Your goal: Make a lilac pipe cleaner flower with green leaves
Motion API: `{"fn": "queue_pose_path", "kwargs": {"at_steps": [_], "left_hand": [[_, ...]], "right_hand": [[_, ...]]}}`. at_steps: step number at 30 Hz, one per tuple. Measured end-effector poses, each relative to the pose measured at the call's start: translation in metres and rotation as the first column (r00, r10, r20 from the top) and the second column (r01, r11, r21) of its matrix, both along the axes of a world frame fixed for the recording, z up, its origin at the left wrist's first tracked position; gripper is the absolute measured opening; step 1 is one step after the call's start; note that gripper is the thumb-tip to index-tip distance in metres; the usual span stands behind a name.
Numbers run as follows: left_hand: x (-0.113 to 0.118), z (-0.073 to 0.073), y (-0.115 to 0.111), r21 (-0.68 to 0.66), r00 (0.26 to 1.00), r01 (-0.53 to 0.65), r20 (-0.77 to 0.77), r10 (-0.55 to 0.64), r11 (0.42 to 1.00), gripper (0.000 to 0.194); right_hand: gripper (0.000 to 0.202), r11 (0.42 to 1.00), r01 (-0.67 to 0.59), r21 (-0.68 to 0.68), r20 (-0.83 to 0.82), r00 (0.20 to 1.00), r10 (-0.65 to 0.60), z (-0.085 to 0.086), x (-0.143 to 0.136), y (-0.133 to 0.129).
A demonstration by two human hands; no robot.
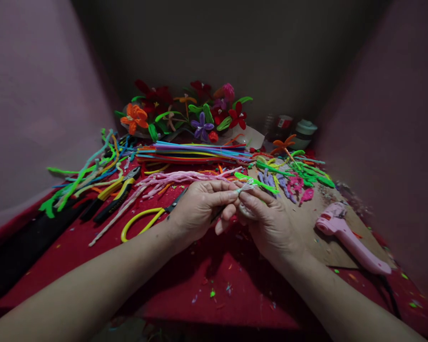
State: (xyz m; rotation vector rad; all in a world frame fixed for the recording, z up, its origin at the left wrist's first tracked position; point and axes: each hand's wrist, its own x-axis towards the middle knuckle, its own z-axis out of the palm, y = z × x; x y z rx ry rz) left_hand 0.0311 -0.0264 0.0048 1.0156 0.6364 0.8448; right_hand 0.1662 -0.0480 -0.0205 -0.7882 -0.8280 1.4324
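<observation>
Both hands meet above the red counter (pixel 235 280): left hand (pixel 199 209) and right hand (pixel 267 221) fingers pinch a thin white fuzzy pipe-cleaner piece (pixel 245 187), pointing away.

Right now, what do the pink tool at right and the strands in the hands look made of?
Pink tool: looks like smooth moulded plastic, slight sheen; probably a glue gun.
Strands pinched between left hand and right hand: fuzzy pile, holding bends; likely wire-cored chenille stems, core not visible.
</observation>
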Motion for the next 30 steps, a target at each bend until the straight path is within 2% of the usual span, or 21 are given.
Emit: {"fn": "queue_pose_path", "kwargs": {"at_steps": [8,17,20,22,23,24,26,27,28,29,30], "left_hand": [[-0.006,-0.002,0.006,-0.068,0.993,0.114,0.033,-0.112,0.991,0.017],[-0.008,0.000,0.008,-0.117,0.987,0.154,-0.024,-0.157,0.981,0.017],[-0.004,-0.002,0.005,-0.033,0.980,0.115,-0.162,-0.119,0.993,0.019],[0.000,-0.004,0.001,0.189,0.945,0.007,-0.324,0.055,0.982,0.016],[0.001,-0.006,-0.001,0.362,0.901,-0.043,-0.389,0.192,0.931,0.013],[0.002,-0.009,-0.003,0.545,0.843,-0.068,-0.417,0.341,0.836,0.010],[0.004,-0.014,-0.005,0.820,0.738,-0.031,-0.367,0.566,0.572,0.004],[0.004,-0.016,-0.006,0.886,0.711,0.002,-0.327,0.623,0.463,0.007],[0.004,-0.017,-0.007,0.913,0.698,0.023,-0.307,0.647,0.408,0.010],[0.003,-0.017,-0.007,0.911,0.701,0.025,-0.309,0.643,0.411,0.012],[0.003,-0.016,-0.007,0.886,0.713,0.010,-0.331,0.618,0.464,0.013]], "right_hand": [[0.008,0.999,0.044,0.010,0.045,0.998,-0.045,-0.001,-0.001,0.000],[0.008,0.999,0.047,0.014,0.075,0.996,-0.048,-0.002,-0.001,-0.002],[0.011,0.997,0.079,0.011,0.115,0.990,-0.079,-0.002,0.000,-0.001],[0.010,0.993,0.117,0.016,0.119,0.986,-0.118,-0.003,0.000,0.000],[0.009,0.991,0.134,0.017,0.112,0.985,-0.135,-0.003,0.000,0.001],[0.009,0.989,0.148,0.015,0.101,0.984,-0.149,-0.004,0.000,0.001],[0.008,0.989,0.150,-0.001,0.083,0.985,-0.150,-0.005,-0.001,0.002],[0.008,0.989,0.146,-0.013,0.076,0.986,-0.145,-0.005,-0.002,0.002],[0.008,0.990,0.142,-0.023,0.068,0.988,-0.140,-0.005,-0.002,0.002],[0.008,0.989,0.142,-0.030,0.058,0.988,-0.140,-0.005,-0.003,0.002],[0.009,0.989,0.144,-0.032,0.047,0.989,-0.142,-0.005,-0.003,0.002]]}}
